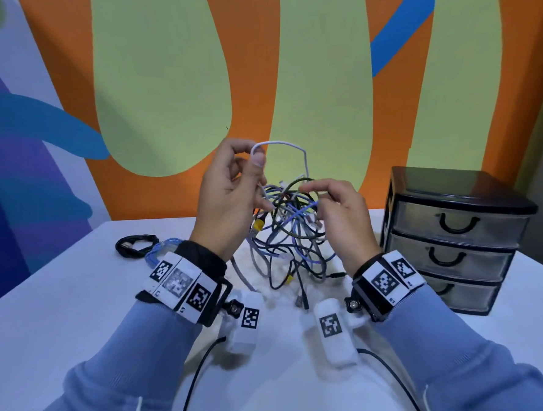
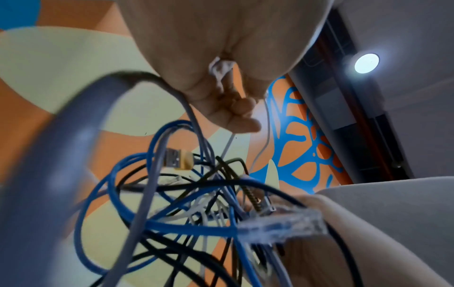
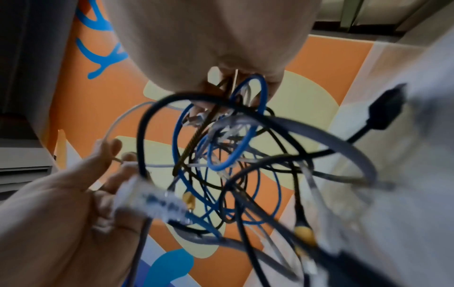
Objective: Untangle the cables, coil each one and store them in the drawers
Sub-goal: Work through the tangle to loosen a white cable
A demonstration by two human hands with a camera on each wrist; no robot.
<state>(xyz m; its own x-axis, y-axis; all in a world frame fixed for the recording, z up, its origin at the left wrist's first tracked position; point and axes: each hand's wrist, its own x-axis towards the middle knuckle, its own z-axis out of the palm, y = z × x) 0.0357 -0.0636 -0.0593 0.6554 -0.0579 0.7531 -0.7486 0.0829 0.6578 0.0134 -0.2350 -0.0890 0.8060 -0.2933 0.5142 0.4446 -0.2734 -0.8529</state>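
White tabletop point(image 1: 79, 312) carried closed drawers point(image 1: 450, 242); left hand point(image 1: 228, 198) pinched a white cable point(image 1: 279, 145), right hand point(image 1: 344, 213) gripped the tangle point(image 1: 291, 236).

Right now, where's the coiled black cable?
Head view: the coiled black cable lies on the table at far left, touching a blue coil, left of the left hand.

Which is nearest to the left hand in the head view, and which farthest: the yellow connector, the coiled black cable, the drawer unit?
1. Yellow connector: in the tangle, just right of the left hand.
2. Coiled black cable: on the table, to its left.
3. Drawer unit: far right, beyond the right hand.
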